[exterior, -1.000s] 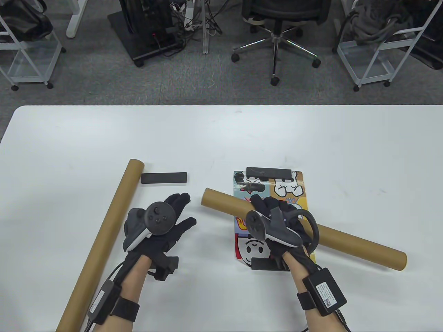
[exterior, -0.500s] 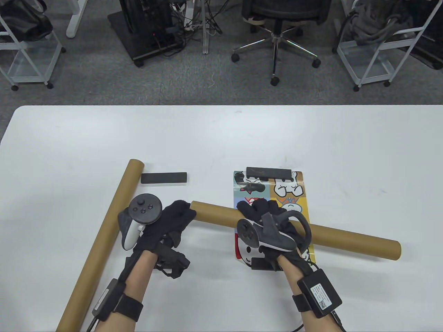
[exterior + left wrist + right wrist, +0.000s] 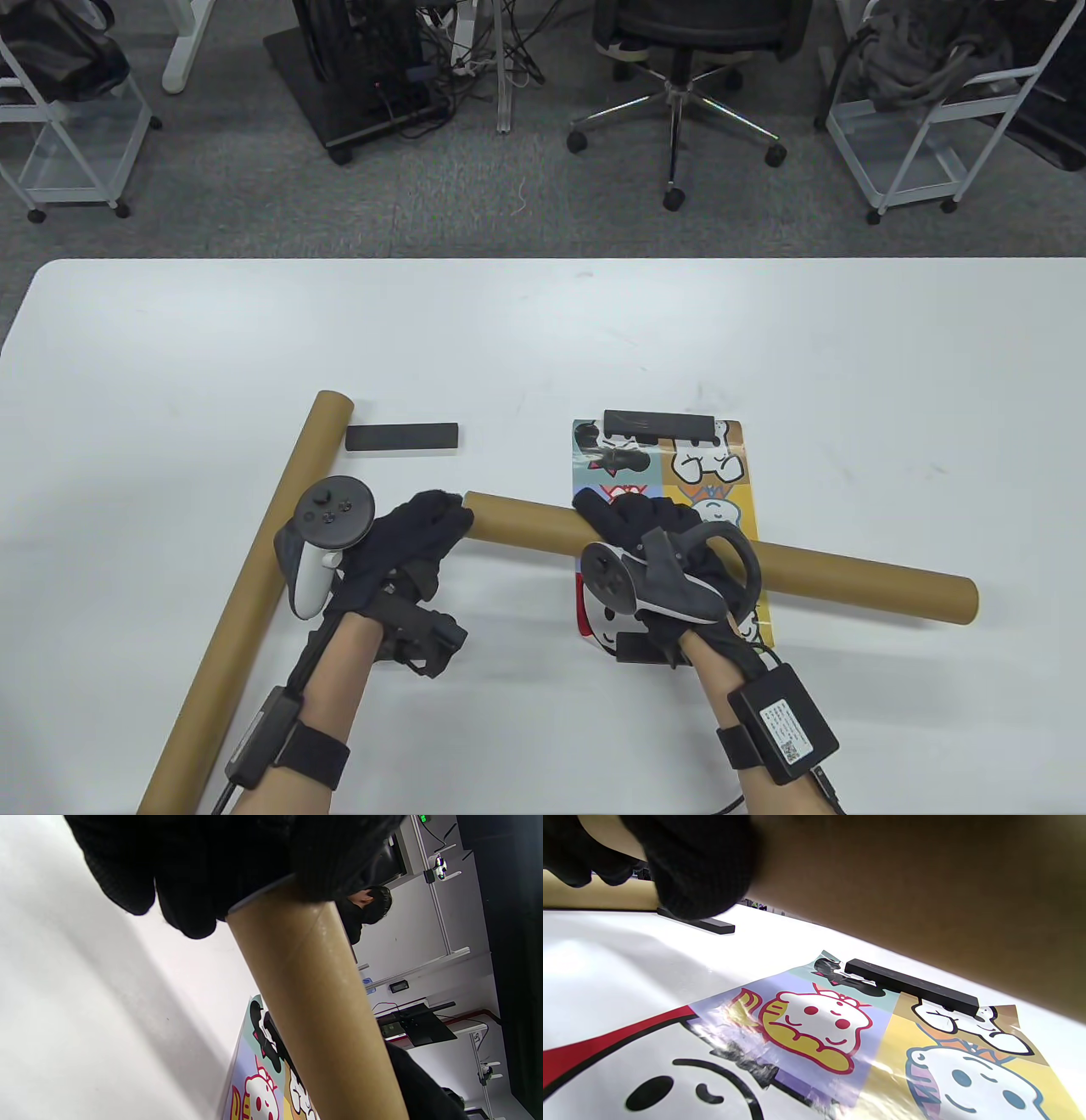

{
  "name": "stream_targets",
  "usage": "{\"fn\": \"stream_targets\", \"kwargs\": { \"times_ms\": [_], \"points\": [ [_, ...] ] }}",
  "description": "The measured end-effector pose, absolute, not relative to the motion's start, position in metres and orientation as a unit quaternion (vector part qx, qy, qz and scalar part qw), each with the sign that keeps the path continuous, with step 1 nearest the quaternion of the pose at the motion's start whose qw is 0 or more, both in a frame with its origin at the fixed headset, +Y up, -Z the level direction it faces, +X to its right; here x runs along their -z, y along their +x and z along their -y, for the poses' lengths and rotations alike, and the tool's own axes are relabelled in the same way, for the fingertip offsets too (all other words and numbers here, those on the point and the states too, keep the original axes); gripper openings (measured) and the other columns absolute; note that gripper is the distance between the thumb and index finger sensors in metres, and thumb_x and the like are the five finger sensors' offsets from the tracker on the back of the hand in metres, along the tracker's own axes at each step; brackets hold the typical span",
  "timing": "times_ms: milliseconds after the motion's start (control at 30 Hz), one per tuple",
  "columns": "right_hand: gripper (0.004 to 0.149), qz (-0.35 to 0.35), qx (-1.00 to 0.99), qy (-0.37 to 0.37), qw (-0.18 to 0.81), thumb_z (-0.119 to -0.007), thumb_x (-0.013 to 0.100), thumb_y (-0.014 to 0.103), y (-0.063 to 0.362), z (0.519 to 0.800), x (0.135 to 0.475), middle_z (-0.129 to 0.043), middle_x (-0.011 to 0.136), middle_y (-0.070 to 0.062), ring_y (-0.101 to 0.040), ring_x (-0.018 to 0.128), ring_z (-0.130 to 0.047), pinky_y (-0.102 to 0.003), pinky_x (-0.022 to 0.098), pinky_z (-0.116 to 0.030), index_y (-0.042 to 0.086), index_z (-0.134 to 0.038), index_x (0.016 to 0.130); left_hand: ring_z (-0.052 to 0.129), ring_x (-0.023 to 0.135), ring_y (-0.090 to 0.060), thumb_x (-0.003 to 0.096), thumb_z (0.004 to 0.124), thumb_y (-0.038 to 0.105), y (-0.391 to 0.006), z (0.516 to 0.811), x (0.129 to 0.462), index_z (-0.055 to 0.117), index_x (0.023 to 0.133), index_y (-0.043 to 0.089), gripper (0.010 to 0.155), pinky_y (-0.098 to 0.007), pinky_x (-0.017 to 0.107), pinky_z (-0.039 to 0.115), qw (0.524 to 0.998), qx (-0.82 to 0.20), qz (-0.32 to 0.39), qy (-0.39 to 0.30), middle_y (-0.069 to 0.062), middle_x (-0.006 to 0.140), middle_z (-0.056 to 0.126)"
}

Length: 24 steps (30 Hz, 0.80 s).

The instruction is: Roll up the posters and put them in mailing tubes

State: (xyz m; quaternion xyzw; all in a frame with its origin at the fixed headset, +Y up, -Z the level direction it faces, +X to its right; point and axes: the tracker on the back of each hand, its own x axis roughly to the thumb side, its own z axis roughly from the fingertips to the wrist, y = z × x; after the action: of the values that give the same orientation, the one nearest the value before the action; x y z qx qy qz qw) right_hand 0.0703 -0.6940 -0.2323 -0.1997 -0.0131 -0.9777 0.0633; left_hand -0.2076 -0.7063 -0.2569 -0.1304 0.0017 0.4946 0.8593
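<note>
A brown mailing tube (image 3: 848,577) is held above a flat cartoon poster (image 3: 721,463). My right hand (image 3: 653,531) grips the tube's middle. My left hand (image 3: 424,531) grips its left end; in the left wrist view my fingers (image 3: 186,878) cover that end of the tube (image 3: 322,1001). The poster (image 3: 814,1018) lies flat under a black bar (image 3: 657,422) at its far edge and another black bar (image 3: 640,649) at its near edge. A second brown tube (image 3: 246,594) lies on the table at the left.
A loose black bar (image 3: 402,437) lies on the white table (image 3: 543,340) beside the second tube's far end. Beyond the table's far edge are an office chair (image 3: 679,85) and wire carts (image 3: 925,136).
My left hand moved right and took hold of the tube's left end. My right hand shifted the tube leftward and leveled it closer to horizontal.
</note>
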Motion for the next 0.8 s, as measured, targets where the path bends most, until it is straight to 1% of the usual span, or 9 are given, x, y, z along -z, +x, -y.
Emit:
{"fn": "stream_targets", "kwargs": {
  "times_ms": [67,233,367,633,767,800],
  "points": [
    [0.083,0.005,0.978,-0.201,0.062,-0.083,0.044,0.038,0.07,0.694,0.232,-0.068,0.107,-0.016,-0.044,0.089,-0.08,-0.064,0.066,-0.068,0.026,-0.033,0.109,0.086,0.098,-0.042,0.0552,0.074,0.038,-0.21,0.706,0.257,0.079,0.093,0.01,0.047,-0.059,0.076,0.072,0.853,-0.505,0.002,-0.131,-0.02,0.114,0.072],
    [0.083,0.0,0.977,-0.206,0.051,-0.083,0.044,0.038,0.07,0.694,0.231,-0.068,0.107,-0.015,-0.044,0.088,-0.08,-0.064,0.066,-0.068,0.026,-0.033,0.109,0.084,0.099,-0.042,0.0551,0.076,0.035,-0.216,0.707,0.258,0.079,0.092,0.008,0.046,-0.06,0.077,0.07,0.819,-0.554,0.008,-0.149,-0.02,0.115,0.069],
    [0.083,-0.005,0.977,-0.208,0.044,-0.083,0.043,0.039,0.071,0.691,0.23,-0.068,0.107,-0.015,-0.043,0.088,-0.081,-0.064,0.066,-0.068,0.026,-0.034,0.109,0.086,0.099,-0.041,0.0549,0.076,0.034,-0.221,0.708,0.258,0.082,0.091,0.008,0.045,-0.06,0.077,0.07,0.801,-0.579,0.012,-0.152,-0.02,0.114,0.072],
    [0.083,-0.007,0.978,-0.207,0.039,-0.084,0.043,0.038,0.076,0.689,0.229,-0.069,0.107,-0.015,-0.043,0.088,-0.081,-0.063,0.067,-0.068,0.027,-0.035,0.109,0.087,0.097,-0.041,0.0554,0.076,0.034,-0.219,0.706,0.257,0.082,0.091,0.008,0.044,-0.059,0.077,0.07,0.792,-0.59,0.017,-0.156,-0.019,0.114,0.072],
    [0.083,-0.011,0.977,-0.21,0.028,-0.084,0.043,0.039,0.078,0.685,0.227,-0.069,0.107,-0.014,-0.043,0.088,-0.081,-0.063,0.066,-0.069,0.026,-0.035,0.109,0.088,0.095,-0.041,0.0567,0.073,0.032,-0.219,0.698,0.253,0.083,0.091,0.007,0.044,-0.059,0.077,0.071,0.796,-0.589,0.029,-0.14,-0.019,0.113,0.073],
    [0.083,-0.013,0.977,-0.21,0.026,-0.084,0.043,0.039,0.078,0.684,0.227,-0.069,0.106,-0.015,-0.043,0.088,-0.081,-0.063,0.066,-0.069,0.026,-0.035,0.109,0.088,0.095,-0.041,0.0569,0.072,0.032,-0.218,0.698,0.253,0.082,0.091,0.006,0.044,-0.059,0.077,0.071,0.797,-0.588,0.03,-0.134,-0.021,0.113,0.073]
  ]
}}
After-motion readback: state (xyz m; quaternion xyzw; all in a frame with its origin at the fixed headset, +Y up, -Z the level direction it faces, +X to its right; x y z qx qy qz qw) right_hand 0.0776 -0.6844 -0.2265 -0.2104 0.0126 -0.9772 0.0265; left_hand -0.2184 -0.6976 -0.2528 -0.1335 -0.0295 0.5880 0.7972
